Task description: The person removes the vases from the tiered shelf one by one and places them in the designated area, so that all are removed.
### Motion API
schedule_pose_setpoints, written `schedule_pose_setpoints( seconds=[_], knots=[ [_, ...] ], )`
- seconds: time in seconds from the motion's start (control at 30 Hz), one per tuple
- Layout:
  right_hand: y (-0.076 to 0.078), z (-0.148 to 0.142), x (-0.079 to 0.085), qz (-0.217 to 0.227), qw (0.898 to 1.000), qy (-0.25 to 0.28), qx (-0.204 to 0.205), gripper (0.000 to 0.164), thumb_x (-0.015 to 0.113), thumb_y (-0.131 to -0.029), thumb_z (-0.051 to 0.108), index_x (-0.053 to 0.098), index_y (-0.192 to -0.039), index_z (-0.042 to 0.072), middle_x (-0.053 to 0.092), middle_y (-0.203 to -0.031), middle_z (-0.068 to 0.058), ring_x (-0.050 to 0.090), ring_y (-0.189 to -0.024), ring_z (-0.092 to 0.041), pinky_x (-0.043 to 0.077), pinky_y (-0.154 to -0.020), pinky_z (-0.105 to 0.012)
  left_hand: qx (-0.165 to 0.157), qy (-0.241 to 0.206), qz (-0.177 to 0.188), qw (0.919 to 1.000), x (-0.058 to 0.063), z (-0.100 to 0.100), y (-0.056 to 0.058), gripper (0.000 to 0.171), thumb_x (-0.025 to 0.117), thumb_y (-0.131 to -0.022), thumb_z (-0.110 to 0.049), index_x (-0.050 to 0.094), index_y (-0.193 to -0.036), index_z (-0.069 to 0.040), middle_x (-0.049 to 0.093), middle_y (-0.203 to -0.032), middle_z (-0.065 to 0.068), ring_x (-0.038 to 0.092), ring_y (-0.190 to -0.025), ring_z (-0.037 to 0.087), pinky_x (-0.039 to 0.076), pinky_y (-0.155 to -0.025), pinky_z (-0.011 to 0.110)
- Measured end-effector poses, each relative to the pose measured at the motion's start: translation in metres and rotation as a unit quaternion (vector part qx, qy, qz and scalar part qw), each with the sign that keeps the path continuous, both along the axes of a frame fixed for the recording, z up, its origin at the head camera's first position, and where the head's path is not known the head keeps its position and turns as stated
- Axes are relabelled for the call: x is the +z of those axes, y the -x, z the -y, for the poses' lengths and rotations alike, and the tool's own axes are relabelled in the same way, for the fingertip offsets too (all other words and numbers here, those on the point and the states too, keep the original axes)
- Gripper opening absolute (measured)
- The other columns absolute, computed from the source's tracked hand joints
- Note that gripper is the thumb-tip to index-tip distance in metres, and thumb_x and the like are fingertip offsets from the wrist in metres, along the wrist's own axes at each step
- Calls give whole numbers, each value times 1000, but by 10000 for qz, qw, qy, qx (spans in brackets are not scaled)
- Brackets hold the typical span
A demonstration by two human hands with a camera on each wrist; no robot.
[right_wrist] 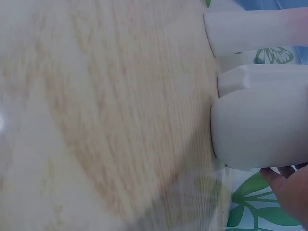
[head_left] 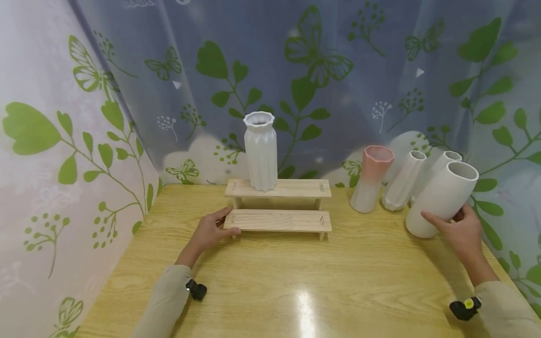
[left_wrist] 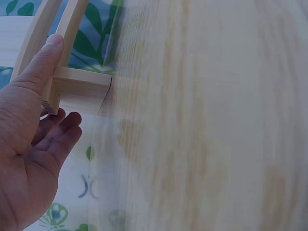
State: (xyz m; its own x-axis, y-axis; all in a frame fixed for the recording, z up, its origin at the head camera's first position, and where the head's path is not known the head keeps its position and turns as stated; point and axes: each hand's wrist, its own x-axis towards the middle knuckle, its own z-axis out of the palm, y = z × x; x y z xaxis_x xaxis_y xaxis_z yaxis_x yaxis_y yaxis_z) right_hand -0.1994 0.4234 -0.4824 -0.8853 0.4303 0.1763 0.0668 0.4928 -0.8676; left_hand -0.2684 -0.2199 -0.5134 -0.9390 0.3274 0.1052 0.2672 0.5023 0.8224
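Observation:
A two-step wooden stand is on the table, and a white ribbed vase with a scalloped rim stands on its upper step. My left hand grips the left end of the lower step, thumb in front and fingers behind. In the left wrist view the thumb lies along the wood of the stand. Off to the right, my right hand holds a smooth white vase low on its side. The right wrist view has this vase's base at the tabletop, with fingertips against it.
Left of the held vase stand a pink-and-white vase and a slim white faceted vase. Another white vase is partly hidden behind the held one. A leaf-patterned curtain closes off the table's back and sides.

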Motion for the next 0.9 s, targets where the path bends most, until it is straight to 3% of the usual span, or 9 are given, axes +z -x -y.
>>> schedule_pose_setpoints(
  seconds=[0.23,0.5,0.6,0.7,0.83,0.9],
  knots=[
    [-4,1,3,236,9997,-18,-76,83,81,-89,37,40,-158,15,52,-140,-6,52,-117,-5,42,-75,-3,-20,-25,-18,10000,-2,0,0,89,84,-84,-40,43,-155,-6,38,-160,20,40,-146,34,45,-112,43],
    [-21,-1,5,263,9994,201,-9,84,79,-92,31,34,-161,19,44,-158,-2,49,-122,3,44,-78,1,-22,40,-61,10000,-3,2,2,92,84,-83,-44,42,-156,-7,38,-160,19,41,-145,35,46,-111,44],
    [-28,0,8,101,9992,390,21,80,80,-92,23,37,-160,18,47,-155,4,50,-121,5,46,-79,1,-22,33,-58,10000,-3,2,2,92,84,-83,-44,42,-156,-7,38,-161,17,41,-146,34,46,-111,43],
    [-34,2,13,-145,9976,673,-78,76,81,-90,15,44,-156,18,55,-140,14,52,-115,7,48,-78,0,-10,24,-65,10000,-3,2,1,91,84,-83,-43,43,-156,-6,39,-160,17,40,-146,33,46,-112,43],
    [-42,7,19,-511,9930,930,-514,70,84,-86,10,53,-148,20,59,-123,22,57,-107,8,49,-78,0,-12,21,-70,10000,-2,1,1,91,85,-83,-43,43,-155,-6,39,-160,17,40,-146,33,46,-112,43],
    [-45,12,22,-669,9903,919,-800,69,85,-84,8,56,-145,20,63,-123,18,60,-105,7,48,-79,0,-18,23,-86,10000,-1,1,1,90,85,-83,-42,44,-155,-6,39,-160,17,41,-146,34,46,-112,44]
  ],
)
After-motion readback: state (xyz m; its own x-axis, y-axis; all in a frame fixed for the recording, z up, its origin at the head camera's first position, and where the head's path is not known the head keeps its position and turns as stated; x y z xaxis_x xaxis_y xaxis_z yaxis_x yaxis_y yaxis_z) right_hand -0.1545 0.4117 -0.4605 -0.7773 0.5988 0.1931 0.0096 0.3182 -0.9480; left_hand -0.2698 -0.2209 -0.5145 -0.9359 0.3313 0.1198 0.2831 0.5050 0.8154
